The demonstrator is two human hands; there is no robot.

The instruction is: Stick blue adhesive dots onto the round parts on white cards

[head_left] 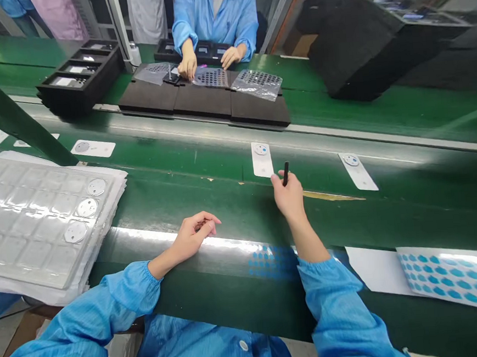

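My right hand [289,196] reaches out over the green conveyor belt [204,164], closed around a thin black tool [285,173] that points up. Its fingertips touch the near end of a white card [262,159] carrying a round disc with a blue dot. My left hand [193,234] rests on the belt's near edge, fingers loosely curled, nothing visible in it. To the left lies a stack of clear blister trays [39,216] with three round discs [87,207] in its pockets.
More white cards with discs lie on the belt [357,170] [93,148]. A sheet of blue dot stickers [453,277] lies at the right. Across the belt a person in a blue coat [213,15] handles parts over black foam pads [203,99]. Black trays [82,75] stand at the far left.
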